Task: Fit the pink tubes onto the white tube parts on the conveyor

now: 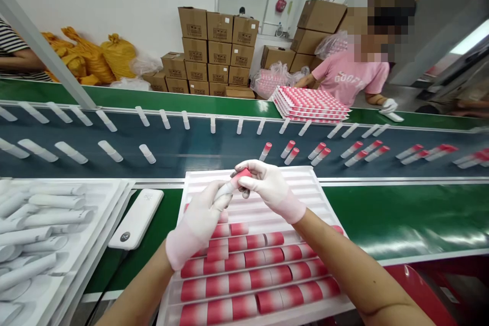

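- Left hand in a white glove, fingers wrapped around a white tube, holding it steady above the tray.
- Right hand pinches a pink cap at the tube's tip, lined up end to end so it fits on.
- Pink caps fill the tray's near rows, within easy reach.
- Capped tubes ride the conveyor belt beyond; bare ones sit left.

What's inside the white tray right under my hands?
The white tray holds rows of pink-and-white caps lying in its near grooves; the far grooves show bare. Left hand and right hand cover part of the middle rows.
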